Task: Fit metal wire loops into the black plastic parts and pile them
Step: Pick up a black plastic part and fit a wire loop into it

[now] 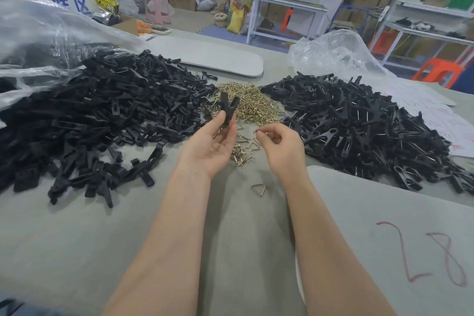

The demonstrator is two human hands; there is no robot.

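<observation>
On the grey table [77, 238], the left hand [210, 146] holds a black Y-shaped plastic part [227, 110] upright between thumb and fingers, its fork pointing up, while the right hand [279, 146] pinches a small metal wire loop [257, 139] just beside it. Behind the hands lies a heap of brass-coloured wire loops [247, 102], flanked by a large pile of black plastic parts [102, 110] on the left and another pile of black parts [359, 126] on the right, in which bits of wire show. A single triangular loop [258, 189] lies alone between the forearms.
</observation>
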